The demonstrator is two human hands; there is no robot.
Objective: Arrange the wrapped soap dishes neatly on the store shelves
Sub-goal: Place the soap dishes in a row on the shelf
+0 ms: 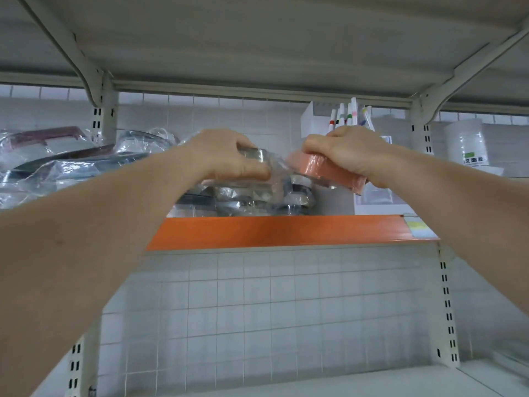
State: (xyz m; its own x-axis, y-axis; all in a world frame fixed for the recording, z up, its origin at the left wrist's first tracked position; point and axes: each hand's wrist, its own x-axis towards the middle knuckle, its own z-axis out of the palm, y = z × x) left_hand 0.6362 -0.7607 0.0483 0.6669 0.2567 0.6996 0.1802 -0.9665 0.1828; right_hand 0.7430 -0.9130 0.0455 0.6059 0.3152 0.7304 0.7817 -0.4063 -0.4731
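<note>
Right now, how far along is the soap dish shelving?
Partly done: wrapped dishes already sit piled on the orange-edged shelf. In hand: left hand grips a clear-wrapped dish, right hand a pink one. The piles look untidy and need straightening.

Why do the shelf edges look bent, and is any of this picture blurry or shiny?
Head view: the wide-angle lens bows the shelf's orange front strip and the brackets. The left hand, gripping a clear-wrapped dish, and the right hand, gripping an orange wrapped dish, look slightly soft. Glare streaks the plastic-wrapped stock at left. Lighting is flat and dim, with no hard shadows.
</note>
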